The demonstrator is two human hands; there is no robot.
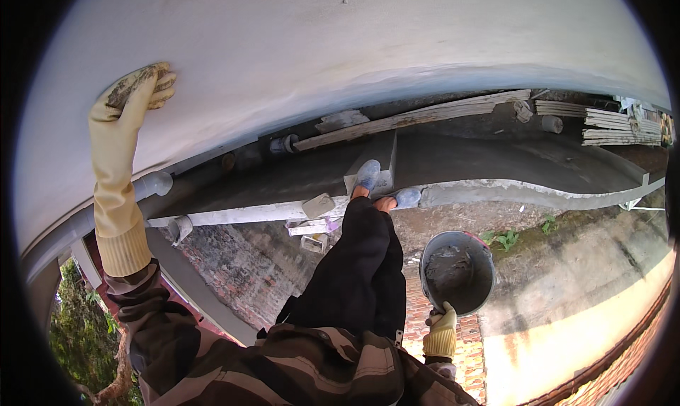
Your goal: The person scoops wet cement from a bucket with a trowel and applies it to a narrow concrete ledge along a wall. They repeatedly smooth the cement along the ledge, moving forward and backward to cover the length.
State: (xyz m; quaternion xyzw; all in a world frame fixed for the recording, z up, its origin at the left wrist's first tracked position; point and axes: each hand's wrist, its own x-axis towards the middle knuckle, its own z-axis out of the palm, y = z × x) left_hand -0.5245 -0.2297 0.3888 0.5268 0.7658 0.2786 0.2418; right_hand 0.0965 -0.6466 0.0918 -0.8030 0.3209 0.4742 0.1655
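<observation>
My left hand [134,94], in a long cream rubber glove smeared with dark dirt, is raised against the pale wall [340,44]. Its fingers are bent a little with small gaps between them, and nothing shows in them. Low on the right, my right hand [441,328], in a glove of the same kind, grips the near rim of a dark bucket [487,282]. Wet grey mortar [451,266] lies inside the bucket. Part of that grip is hidden behind the rim and the glove.
My blue shoes [367,173] stand on a narrow concrete ledge [510,192] high above the ground. Long wooden planks [425,114] lie along the wall's foot. A grey pipe [145,185] runs at left. Tiled roofing [453,363] and green plants [504,239] show below.
</observation>
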